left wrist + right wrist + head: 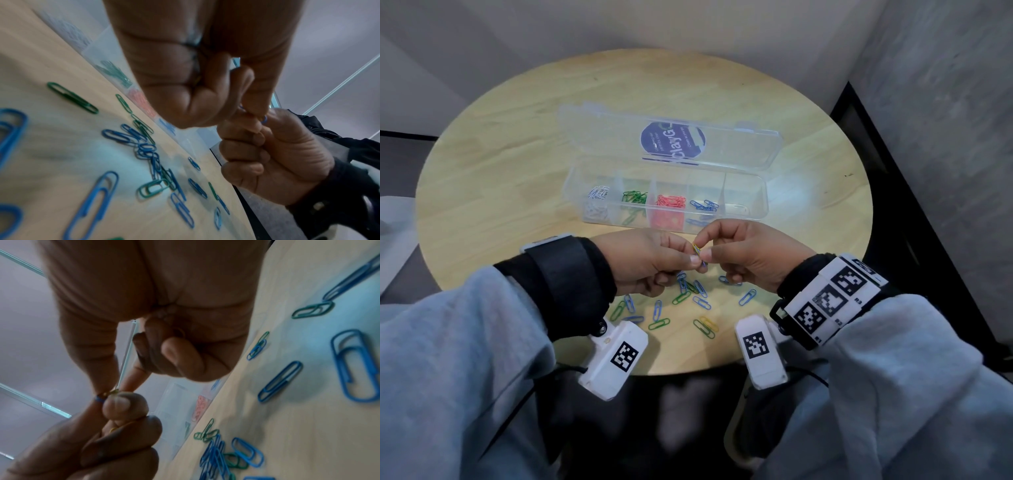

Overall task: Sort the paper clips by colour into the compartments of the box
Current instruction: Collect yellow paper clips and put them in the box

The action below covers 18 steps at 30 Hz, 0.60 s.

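My left hand (693, 259) and right hand (707, 247) meet above the table's near half. Together they pinch a yellow paper clip (696, 246) hooked with a blue paper clip (703, 262). The right wrist view shows the blue clip (99, 399) and yellow clip (114, 391) squeezed between both hands' fingertips. I cannot tell which hand holds which clip. Behind the hands lies the clear box (763, 205), with white, green, red and blue clips in separate compartments. Loose blue and green clips (688, 291) and a yellow clip (710, 322) lie under the hands.
The box lid (722, 150) lies open and flat behind the compartments, with a blue round label on it. The round wooden table (500, 154) stands in a corner between grey walls. Its near edge runs just behind the wrist cameras.
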Motion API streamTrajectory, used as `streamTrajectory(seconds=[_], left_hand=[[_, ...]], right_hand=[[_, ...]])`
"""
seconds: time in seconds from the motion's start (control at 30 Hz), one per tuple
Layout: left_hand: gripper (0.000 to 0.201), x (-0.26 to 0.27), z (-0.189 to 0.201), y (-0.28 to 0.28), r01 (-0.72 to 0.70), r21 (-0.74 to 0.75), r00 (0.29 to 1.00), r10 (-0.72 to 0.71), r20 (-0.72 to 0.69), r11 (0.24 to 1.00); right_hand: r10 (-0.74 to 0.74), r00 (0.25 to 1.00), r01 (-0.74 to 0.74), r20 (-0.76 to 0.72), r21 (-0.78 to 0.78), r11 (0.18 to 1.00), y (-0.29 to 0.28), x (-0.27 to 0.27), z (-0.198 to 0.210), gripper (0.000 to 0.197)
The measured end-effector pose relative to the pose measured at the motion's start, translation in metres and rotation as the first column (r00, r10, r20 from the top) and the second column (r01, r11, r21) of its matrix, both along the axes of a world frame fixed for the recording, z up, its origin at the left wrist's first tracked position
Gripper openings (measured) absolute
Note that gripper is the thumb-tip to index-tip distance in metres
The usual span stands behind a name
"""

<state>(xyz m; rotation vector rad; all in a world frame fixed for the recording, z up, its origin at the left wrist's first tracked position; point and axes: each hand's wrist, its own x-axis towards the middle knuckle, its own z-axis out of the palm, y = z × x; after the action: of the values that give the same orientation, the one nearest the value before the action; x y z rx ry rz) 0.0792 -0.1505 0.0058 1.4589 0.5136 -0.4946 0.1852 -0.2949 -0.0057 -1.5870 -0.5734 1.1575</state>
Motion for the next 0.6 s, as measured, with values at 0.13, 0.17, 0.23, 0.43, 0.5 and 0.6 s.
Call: streamTrajectory(seconds=[0.13, 0.17, 0.23, 0.43, 0.5, 0.6], left_hand=[[0.019, 0.0002, 0.0002, -0.0001, 0.021, 0.030, 1.000, -0.021, 0.008, 0.999], [0.018, 0.0001, 0.0001, 0.0002, 0.034, 0.040, 0.999, -0.034, 0.012, 0.999], [0.011, 0.0000, -0.0001, 0.0014, 0.058, 0.065, 0.998, -0.059, 0.009, 0.996], [0.014, 0.0006, 0.0007, -0.0017, 0.154, 0.207, 0.988, -0.156, -0.005, 0.966], [0.018, 0.0010, 0.0014, -0.0021, 0.210, 0.262, 0.977, -0.215, -0.008, 0.942], [0.025, 0.0006, 0.0027, -0.0019, 0.282, 0.353, 0.957, -0.289, -0.034, 0.892]], right_hand=[[-0.006, 1.000, 0.007, 0.008, -0.027, 1.000, 0.0005, 0.0002, 0.0008, 0.020], [-0.001, 1.000, 0.002, 0.014, -0.040, 0.999, 0.0008, 0.0000, 0.0006, 0.020], [0.018, 1.000, -0.017, 0.014, -0.063, 0.998, 0.0012, -0.0007, 0.0001, 0.020], [0.081, 0.996, -0.084, -0.025, -0.135, 0.987, 0.0010, -0.0035, 0.0002, 0.027], [0.099, 0.994, -0.106, -0.052, -0.146, 0.984, 0.0012, -0.0056, 0.0015, 0.022], [0.071, 0.992, -0.083, -0.102, -0.109, 0.991, 0.0012, -0.0071, 0.0055, 0.010]])
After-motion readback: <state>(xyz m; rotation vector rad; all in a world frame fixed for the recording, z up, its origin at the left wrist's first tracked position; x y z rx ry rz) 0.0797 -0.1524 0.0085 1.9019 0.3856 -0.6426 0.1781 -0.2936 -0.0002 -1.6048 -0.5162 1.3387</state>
